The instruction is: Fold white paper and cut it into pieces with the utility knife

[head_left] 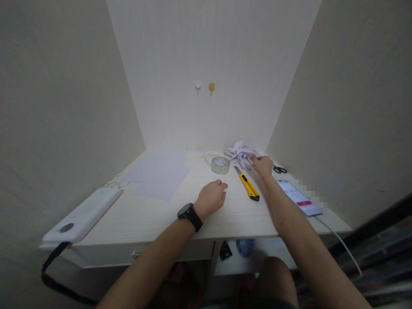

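Observation:
My right hand (263,166) is at the back right of the desk, its fingers pinched on white paper strips (240,151) that lie in a loose, tangled heap. Nearer to me, my left hand (212,197) rests above the desk with loosely curled fingers and nothing visible in them; a black watch (189,214) is on that wrist. Between the hands lies a yellow utility knife (247,184), blade pointing away from me. A roll of clear tape (220,165) sits just beyond my left hand, beside the strips.
White paper sheets (161,171) lie at the left. A white device (82,214) with a black strap occupies the left front edge. Black-handled scissors (280,170) and a phone (300,199) on a cable are at the right. Walls enclose the desk (144,223).

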Available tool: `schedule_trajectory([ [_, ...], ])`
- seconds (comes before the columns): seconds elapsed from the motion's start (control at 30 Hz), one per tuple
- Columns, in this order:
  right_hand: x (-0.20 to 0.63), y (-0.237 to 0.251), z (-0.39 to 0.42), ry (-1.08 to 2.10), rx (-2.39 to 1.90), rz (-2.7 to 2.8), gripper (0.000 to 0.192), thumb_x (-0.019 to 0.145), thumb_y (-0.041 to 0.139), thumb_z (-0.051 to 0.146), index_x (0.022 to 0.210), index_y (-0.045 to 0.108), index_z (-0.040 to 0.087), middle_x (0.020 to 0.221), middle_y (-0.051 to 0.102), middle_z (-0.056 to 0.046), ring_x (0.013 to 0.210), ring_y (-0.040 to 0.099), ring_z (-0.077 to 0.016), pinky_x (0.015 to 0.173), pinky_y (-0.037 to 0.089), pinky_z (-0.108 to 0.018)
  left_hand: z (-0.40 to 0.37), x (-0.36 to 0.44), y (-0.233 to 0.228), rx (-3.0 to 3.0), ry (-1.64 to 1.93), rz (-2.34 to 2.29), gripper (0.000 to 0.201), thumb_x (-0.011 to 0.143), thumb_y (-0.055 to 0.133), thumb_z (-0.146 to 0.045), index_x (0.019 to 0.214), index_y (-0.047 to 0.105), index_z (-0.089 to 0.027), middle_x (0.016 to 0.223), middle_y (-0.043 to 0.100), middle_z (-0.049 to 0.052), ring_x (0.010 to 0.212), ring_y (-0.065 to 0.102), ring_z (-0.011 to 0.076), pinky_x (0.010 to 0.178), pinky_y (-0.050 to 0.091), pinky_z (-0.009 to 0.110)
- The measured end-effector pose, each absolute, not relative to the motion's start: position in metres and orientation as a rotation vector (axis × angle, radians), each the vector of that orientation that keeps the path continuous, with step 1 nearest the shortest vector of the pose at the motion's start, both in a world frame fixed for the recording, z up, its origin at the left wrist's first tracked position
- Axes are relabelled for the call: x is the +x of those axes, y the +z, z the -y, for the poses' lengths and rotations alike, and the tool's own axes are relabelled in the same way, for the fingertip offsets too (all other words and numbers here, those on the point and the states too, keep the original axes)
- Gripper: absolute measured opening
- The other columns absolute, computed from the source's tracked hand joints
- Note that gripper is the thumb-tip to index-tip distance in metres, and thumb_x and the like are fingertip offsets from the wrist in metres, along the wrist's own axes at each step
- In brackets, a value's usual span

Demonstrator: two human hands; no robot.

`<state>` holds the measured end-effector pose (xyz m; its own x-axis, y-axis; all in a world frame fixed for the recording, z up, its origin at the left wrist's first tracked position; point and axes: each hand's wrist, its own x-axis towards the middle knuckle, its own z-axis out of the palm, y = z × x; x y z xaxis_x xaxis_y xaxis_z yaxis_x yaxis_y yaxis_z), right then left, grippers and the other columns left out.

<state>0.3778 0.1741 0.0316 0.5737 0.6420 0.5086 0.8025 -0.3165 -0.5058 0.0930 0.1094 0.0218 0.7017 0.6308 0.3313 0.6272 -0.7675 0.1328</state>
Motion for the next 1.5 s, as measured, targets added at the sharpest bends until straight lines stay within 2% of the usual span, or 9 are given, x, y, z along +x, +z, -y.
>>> schedule_trajectory([
  [0.1,0.388,0.040,-0.163,-0.330,-2.052,0.888,0.071,0.099,0.028,0.056,0.087,0.080,0.008,0.082,0.075,-0.024,0.082,0.070,-0.0307,0.074,0.044,-0.036,-0.110,0.093,0.021,2.887,0.578,-1.068,0.027,0.095,0.048,-0.021,0.114,0.066,-0.018,0.110,0.067,0.009,0.102,0.066,0.0226,0.089,0.052,0.033],
  [0.2,0.383,0.047,-0.154,-0.380,-2.020,0.850,0.070,0.101,0.026,0.050,0.087,0.080,0.009,0.084,0.075,-0.023,0.080,0.069,-0.0294,0.070,0.041,-0.035,-0.111,0.093,0.022,2.883,0.592,-1.073,0.028,0.094,0.048,-0.020,0.115,0.067,-0.017,0.110,0.067,0.009,0.101,0.066,0.0229,0.088,0.052,0.033],
  [0.37,0.328,0.059,-0.139,-0.446,-1.889,1.252,0.063,0.101,0.031,0.047,0.077,0.078,0.013,0.073,0.075,-0.014,0.070,0.065,-0.0223,0.062,0.035,-0.030,-0.113,0.092,0.023,2.882,0.592,-1.081,0.028,0.093,0.052,-0.021,0.116,0.068,-0.018,0.108,0.069,0.008,0.098,0.066,0.0215,0.087,0.051,0.032],
  [0.5,0.263,0.057,-0.111,-0.438,-1.870,1.734,0.057,0.102,0.034,0.045,0.074,0.076,0.017,0.078,0.077,-0.011,0.072,0.067,-0.0194,0.064,0.036,-0.027,-0.110,0.091,0.027,2.936,0.580,-1.190,0.023,0.093,0.053,-0.023,0.107,0.070,-0.017,0.102,0.071,0.009,0.099,0.065,0.0244,0.086,0.050,0.035],
  [0.67,0.215,0.043,-0.076,-0.382,-1.990,1.874,0.055,0.104,0.027,0.045,0.092,0.073,0.016,0.092,0.077,-0.015,0.085,0.070,-0.0233,0.072,0.041,-0.029,-0.099,0.088,0.037,2.974,0.595,-1.424,0.029,0.095,0.042,-0.013,0.103,0.069,-0.011,0.098,0.070,0.016,0.103,0.063,0.0286,0.089,0.045,0.042],
  [0.83,0.209,0.031,-0.062,-0.339,-2.034,1.984,0.051,0.105,0.025,0.045,0.108,0.067,0.017,0.096,0.076,-0.015,0.087,0.071,-0.0256,0.074,0.043,-0.031,-0.093,0.047,0.054,2.939,0.489,-1.585,0.024,0.091,0.054,-0.022,0.105,0.069,-0.011,0.113,0.067,0.020,0.117,0.055,0.0331,0.094,0.043,0.043],
  [1.07,0.208,0.022,-0.058,-0.375,-2.004,2.091,0.049,0.104,0.028,0.043,0.106,0.069,0.015,0.098,0.075,-0.017,0.092,0.071,-0.0270,0.076,0.044,-0.032,-0.093,-0.027,0.070,2.657,0.097,-1.945,0.048,0.089,0.054,-0.046,0.115,0.068,-0.008,0.117,0.069,0.024,0.109,0.063,0.0361,0.087,0.050,0.042],
  [1.4,0.208,0.021,-0.053,-0.404,-2.020,2.039,0.049,0.103,0.029,0.043,0.105,0.070,0.015,0.097,0.075,-0.018,0.090,0.071,-0.0280,0.074,0.043,-0.032,-0.081,-0.034,0.057,2.739,0.136,-1.959,0.040,0.095,0.041,-0.025,0.112,0.072,-0.006,0.110,0.071,0.025,0.109,0.067,0.0329,0.087,0.050,0.038],
  [1.5,0.208,0.022,-0.052,-0.416,-2.012,1.983,0.049,0.103,0.030,0.043,0.102,0.070,0.015,0.095,0.076,-0.017,0.088,0.070,-0.0268,0.071,0.041,-0.031,-0.078,-0.030,0.055,2.761,0.132,-1.946,0.044,0.098,0.039,-0.033,0.110,0.073,-0.007,0.108,0.071,0.024,0.108,0.066,0.0327,0.087,0.049,0.038],
])
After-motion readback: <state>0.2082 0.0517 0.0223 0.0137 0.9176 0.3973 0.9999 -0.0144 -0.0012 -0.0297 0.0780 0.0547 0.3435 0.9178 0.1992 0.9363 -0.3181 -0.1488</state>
